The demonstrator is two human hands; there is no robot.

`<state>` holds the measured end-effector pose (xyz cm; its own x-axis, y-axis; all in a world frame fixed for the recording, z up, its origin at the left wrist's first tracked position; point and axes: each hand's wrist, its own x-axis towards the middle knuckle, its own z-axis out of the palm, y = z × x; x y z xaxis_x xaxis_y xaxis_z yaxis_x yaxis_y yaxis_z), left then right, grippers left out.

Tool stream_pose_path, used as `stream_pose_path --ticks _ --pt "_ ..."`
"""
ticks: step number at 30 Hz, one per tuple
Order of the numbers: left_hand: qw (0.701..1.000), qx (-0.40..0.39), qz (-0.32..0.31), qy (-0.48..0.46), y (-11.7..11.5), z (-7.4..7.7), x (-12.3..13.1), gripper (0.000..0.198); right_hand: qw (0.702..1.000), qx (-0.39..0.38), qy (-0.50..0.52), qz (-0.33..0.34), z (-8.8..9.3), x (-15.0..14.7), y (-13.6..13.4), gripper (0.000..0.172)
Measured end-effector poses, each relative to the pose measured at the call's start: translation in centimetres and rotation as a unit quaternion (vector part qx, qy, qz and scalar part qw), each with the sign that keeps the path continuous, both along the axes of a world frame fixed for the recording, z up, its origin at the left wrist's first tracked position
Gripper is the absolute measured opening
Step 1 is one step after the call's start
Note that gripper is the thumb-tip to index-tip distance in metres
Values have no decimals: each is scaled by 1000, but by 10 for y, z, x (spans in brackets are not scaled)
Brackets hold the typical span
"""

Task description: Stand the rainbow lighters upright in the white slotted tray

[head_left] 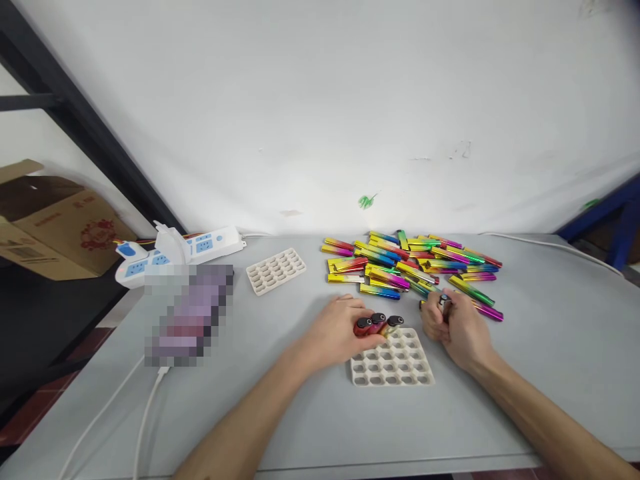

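My left hand [337,337] rests on the grey table at the near tray's left edge, fingers curled against three rainbow-coloured lighters [379,324] that stand upright in the tray's back row. The white tray [393,363] has rows of round cells, most of them bare. My right hand [457,327] is closed around one lighter [444,302] just right of the tray, its dark top sticking up. Behind both hands lies a heap of several shiny multicoloured lighters [413,267].
A second white cell tray [275,269] lies at the back left of the table [550,347]. A white and blue power strip [173,253] with white cables and a blurred-out object [187,313] sit on the left. A cardboard box [55,227] stands beyond the table's left edge.
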<state>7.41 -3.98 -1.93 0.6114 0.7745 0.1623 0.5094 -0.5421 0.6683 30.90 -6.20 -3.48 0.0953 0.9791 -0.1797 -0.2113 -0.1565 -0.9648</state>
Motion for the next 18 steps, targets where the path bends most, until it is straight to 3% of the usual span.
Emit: stream_pose_path --ticks 7,13,18 --pt "1000 -4 -7 2 0 2 -1 32 997 38 -42 54 5 -5 -1 52" --pt "1000 -1 -7 9 0 3 -1 32 983 82 -136 94 11 -8 -8 29" --pt "1000 3 -8 2 -2 4 -1 31 969 82 -186 141 18 -11 -12 25"
